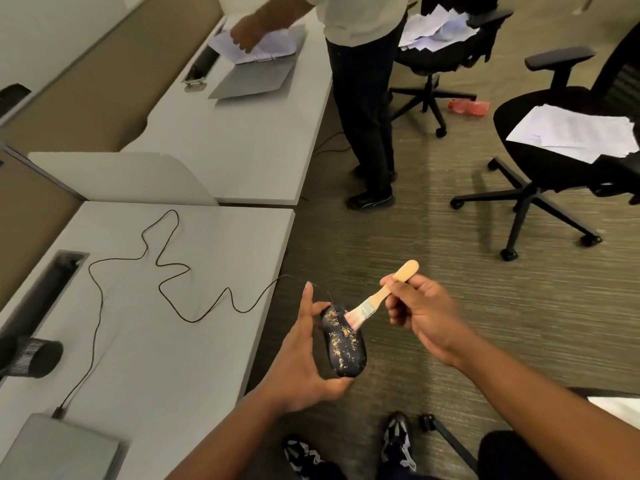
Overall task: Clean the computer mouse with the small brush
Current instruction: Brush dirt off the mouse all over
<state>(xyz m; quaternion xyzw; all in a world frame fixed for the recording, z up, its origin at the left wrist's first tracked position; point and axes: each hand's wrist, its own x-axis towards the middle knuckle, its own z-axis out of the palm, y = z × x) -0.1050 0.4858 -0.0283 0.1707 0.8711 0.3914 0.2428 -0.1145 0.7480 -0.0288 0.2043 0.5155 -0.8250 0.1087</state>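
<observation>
A black computer mouse (343, 344) speckled with tan crumbs is held off the desk edge, over the carpet, with my left hand (304, 362) wrapped around its left side and rear. Its thin black cable (138, 261) snakes back over the white desk to a plug by the laptop. My right hand (420, 310) grips the wooden handle of a small flat brush (377, 299). The brush's pale bristles touch the front top of the mouse.
A white desk (173, 341) lies at left with a closed grey laptop (59, 448) and a dark cable slot (52, 282). Another person (367, 98) stands at the far desk handling papers. Two office chairs (554, 150) holding paper stand on the carpet. My feet show below.
</observation>
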